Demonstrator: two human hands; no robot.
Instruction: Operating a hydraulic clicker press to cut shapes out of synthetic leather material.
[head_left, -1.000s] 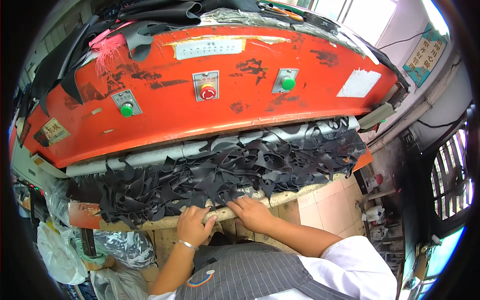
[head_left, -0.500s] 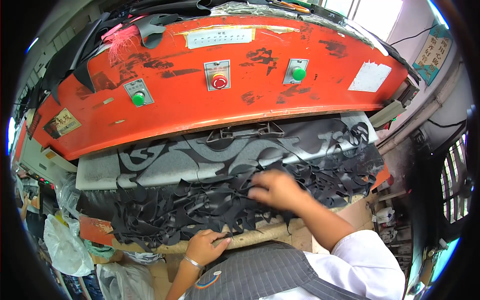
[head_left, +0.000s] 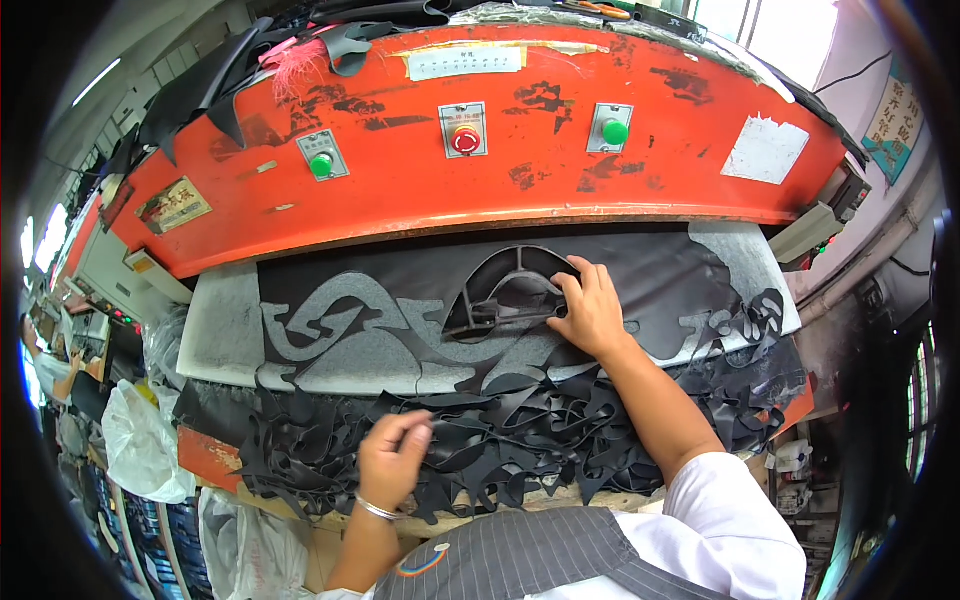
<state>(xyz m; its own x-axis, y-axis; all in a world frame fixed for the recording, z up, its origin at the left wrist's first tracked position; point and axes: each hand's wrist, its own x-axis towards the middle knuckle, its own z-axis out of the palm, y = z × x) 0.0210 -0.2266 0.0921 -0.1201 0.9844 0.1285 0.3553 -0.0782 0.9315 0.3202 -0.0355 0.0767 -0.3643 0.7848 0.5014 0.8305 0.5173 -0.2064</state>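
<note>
My right hand grips the right end of a dark, arch-shaped cutting die, thumb and fingers closed on its rim. The die rests on a black leather-like sheet, which lies over a grey-white cutting board. Curved openings in the sheet show the board beneath. My left hand, with a bracelet at the wrist, hangs over the near side of a pile of black scraps. Its fingers are bent and smeared by motion, so what they hold, if anything, cannot be made out.
A red press beam spans above the board, with green buttons and a red knob. More black sheets are draped on top. Clear plastic bags stand at the left. Another person is at the far left.
My right hand has gone from the scraps up to the die and gripped it. The die now lies farther forward of the beam. My left hand has lifted off the table's front edge.
</note>
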